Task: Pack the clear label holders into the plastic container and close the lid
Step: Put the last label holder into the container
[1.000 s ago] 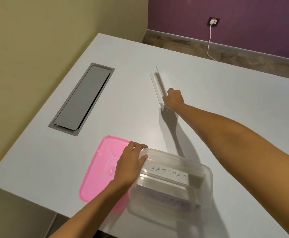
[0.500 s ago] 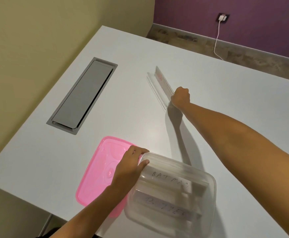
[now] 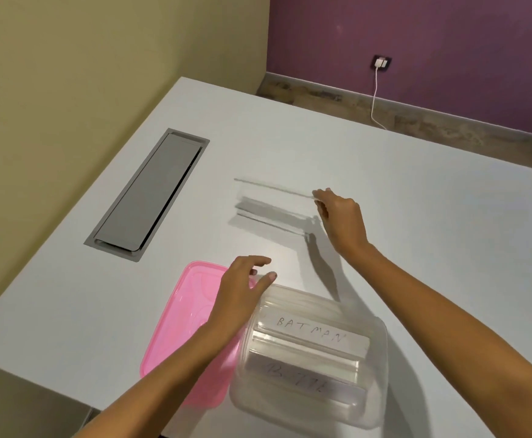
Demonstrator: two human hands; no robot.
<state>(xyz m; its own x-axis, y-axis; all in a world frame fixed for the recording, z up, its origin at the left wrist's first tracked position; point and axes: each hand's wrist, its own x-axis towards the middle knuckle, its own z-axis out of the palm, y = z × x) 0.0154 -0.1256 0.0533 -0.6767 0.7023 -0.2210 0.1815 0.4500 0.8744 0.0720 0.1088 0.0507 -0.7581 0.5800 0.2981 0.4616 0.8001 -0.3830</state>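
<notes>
A clear plastic container (image 3: 378,390) stands near the table's front edge, holding two clear label holders; one reads BATMAN (image 3: 312,332), the other's writing is blurred. A pink lid (image 3: 182,320) lies flat to its left. My left hand (image 3: 242,292) hovers over the container's left rim, fingers apart and holding nothing. Farther back, my right hand (image 3: 340,216) pinches the right end of a long clear label holder (image 3: 274,200), which hangs blurred just above the table and runs leftward from my fingers.
A white table (image 3: 416,216) carries everything. A grey recessed cable hatch (image 3: 150,191) is set into it at the left. Beyond the far edge is a purple wall with a socket and white cable (image 3: 381,63). A yellow wall runs along the left.
My right hand has lifted the clear holder and swung it from pointing away to lying crosswise, bringing it nearer. My left hand has come off the container's rim and opened.
</notes>
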